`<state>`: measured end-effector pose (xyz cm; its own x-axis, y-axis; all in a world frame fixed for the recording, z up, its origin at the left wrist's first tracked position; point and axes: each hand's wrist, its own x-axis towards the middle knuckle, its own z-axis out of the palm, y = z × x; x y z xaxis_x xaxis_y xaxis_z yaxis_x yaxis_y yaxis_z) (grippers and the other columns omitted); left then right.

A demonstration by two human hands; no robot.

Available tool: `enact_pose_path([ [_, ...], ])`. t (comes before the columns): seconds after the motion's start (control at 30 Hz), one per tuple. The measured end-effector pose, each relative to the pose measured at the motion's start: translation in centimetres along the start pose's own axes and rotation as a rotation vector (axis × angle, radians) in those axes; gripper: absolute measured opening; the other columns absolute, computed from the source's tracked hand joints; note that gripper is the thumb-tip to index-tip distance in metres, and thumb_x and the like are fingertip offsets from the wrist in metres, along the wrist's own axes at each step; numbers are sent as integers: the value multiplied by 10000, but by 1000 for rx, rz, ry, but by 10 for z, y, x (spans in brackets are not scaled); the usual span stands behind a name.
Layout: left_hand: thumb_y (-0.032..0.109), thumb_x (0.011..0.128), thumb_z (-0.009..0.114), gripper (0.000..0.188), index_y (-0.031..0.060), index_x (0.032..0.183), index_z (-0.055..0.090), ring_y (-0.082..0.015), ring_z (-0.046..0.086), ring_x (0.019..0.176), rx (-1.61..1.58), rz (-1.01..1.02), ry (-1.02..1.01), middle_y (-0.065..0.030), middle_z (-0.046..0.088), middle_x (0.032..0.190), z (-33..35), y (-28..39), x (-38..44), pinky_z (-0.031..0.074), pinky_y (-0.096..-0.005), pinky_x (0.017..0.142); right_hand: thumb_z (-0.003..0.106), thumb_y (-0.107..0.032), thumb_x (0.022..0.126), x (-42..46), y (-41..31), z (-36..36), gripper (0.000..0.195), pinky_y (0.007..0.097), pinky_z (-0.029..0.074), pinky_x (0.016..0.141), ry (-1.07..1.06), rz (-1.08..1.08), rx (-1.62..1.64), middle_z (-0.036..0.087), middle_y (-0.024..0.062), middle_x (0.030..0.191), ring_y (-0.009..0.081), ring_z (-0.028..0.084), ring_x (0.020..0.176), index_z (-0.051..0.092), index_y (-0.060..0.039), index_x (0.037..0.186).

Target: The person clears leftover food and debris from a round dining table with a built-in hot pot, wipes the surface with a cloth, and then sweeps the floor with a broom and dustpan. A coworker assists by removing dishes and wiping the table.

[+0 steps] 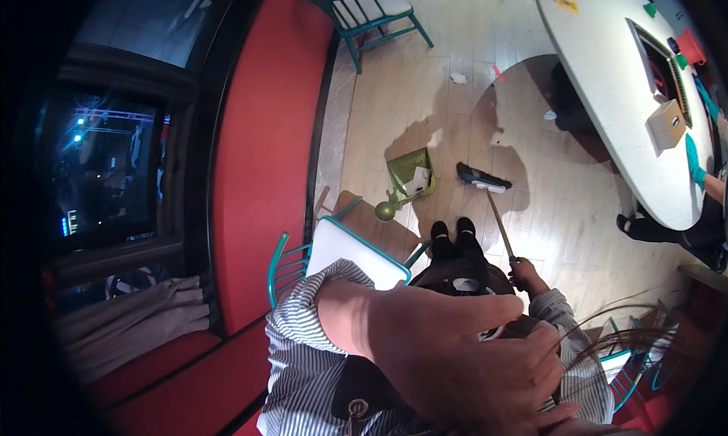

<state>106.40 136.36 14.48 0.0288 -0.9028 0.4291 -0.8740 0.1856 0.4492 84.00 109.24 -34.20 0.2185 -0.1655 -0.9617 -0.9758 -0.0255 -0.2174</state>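
Note:
My right hand (pixel 527 275) grips the upper end of a broom's handle (pixel 500 225). The broom head (pixel 483 179), with dark bristles, rests on the floor ahead of my shoes. Left of it a green dustpan (pixel 410 171) lies on the floor with white scraps (pixel 419 180) inside. Its handle ends in a round green knob (pixel 385 211). Close to the camera, my left hand (pixel 455 350) is raised across my chest, thumb apart and fingers partly curled. Its palm is turned away, so anything held there is hidden.
Beside my left arm stands a teal chair with a white seat (pixel 355 245); another chair (pixel 372 6) stands farther off. A red wall panel (pixel 267 140) runs along the left. Litter (pixel 458 78) lies on the floor. At the white table (pixel 603 89), another person's teal-gloved hand (pixel 695 163) is near a cardboard box (pixel 668 124).

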Motion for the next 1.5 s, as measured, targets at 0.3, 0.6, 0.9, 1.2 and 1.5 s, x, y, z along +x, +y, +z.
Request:
enact_pose_path([
  [0.3,233,791,708,239,121,990,642,-188,619,793,87,47,452,-101,615,946,12,-11,-14,548,-255,651,509,-202,952,32,30,8,306,366,477,383,86,-129,-170,619,176,760,224,570,462,502,8,1173],
  [0.6,96,819,656,319,33,1129,611,-302,649,912,227,-675,166,-127,646,1043,34,-56,-112,541,-378,730,527,-331,908,-8,32,11,496,445,517,824,301,-267,-324,661,229,1090,387,654,955,517,-100,1346],
  [0.9,223,946,607,446,10,1318,485,-228,601,1077,-952,-1865,1086,-103,590,1209,195,-109,-312,515,-369,888,476,-271,944,0,-14,-7,443,487,518,809,423,-376,-445,665,244,1014,421,646,914,496,-171,1375],
  [1.2,450,975,469,527,-26,1195,519,-320,656,962,-1939,-1845,1105,-224,624,1115,230,-217,-260,561,-395,815,466,-241,944,127,-124,-32,484,519,519,738,406,-432,-518,670,244,883,426,653,816,399,-191,1421],
  [1.5,107,946,549,178,-42,1043,538,-84,462,556,-2013,-2043,850,-22,494,745,203,-324,-194,405,-185,461,477,-311,941,286,-465,-136,454,520,503,782,574,-449,-501,669,235,982,428,641,898,463,-208,1383],
])
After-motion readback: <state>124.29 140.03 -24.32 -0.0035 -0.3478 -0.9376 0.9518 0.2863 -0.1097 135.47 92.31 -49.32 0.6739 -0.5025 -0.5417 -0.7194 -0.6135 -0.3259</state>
